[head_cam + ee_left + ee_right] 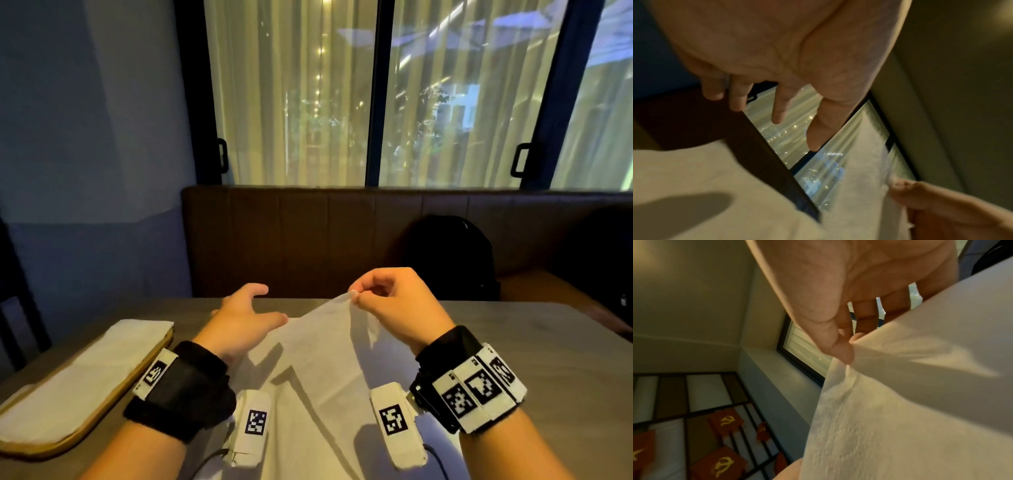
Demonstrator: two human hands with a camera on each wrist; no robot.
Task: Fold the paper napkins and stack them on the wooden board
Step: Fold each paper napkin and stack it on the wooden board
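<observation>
A: Your right hand (pixel 394 301) pinches 1 corner of the open napkin (pixel 318 363) between thumb and forefinger and lifts it above the tabletop (pixel 534 346); the rest of the sheet drapes down toward you and lies flat there.

B: And your left hand (pixel 245 317)?

A: Fingers spread and relaxed, holding nothing, hovering at the napkin's left edge. Whether it touches the paper, I cannot tell.

B: Where does it go once folded?

A: The wooden board (pixel 102 411) sits left of the napkin, already carrying folded napkins (pixel 82 370).

B: What could go wrong for you from here?

A: The paper looks thin, and you hold it by 1 corner only. Pull too hard and I'd expect it to tear at the pinch. Bring the corner over without your left hand pinning the near side and the whole sheet will likely slide, so the edges meet crooked. A skewed fold would sit unevenly on the stack left of it.
</observation>
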